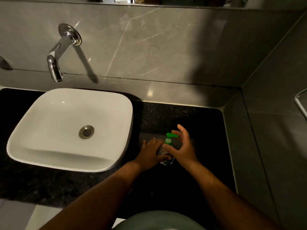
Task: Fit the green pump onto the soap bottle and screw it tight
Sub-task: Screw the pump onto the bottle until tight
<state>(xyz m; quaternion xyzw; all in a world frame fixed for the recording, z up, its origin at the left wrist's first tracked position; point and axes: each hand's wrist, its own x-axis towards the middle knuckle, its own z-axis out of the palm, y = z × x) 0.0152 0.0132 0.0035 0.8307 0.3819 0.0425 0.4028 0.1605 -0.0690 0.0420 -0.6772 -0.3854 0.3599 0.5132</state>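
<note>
Soap bottle (163, 156) upright on the dark table (199, 122), just right of the white sink (69, 130), green pump (169, 138) seated on its neck. Left hand (152, 152) wraps the body, fingers closed around it; right hand (182, 146) cups the pump collar, fingers spread, thumb touching. Cross-threading is the likely fault if the collar sits tilted; a slack left grip would let the bottle spin. Threads, collar seating and label are hidden.

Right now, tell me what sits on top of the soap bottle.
The green pump sits on the soap bottle, nozzle pointing right. The left hand and right hand cover the neck, so the thread is hidden.
</note>
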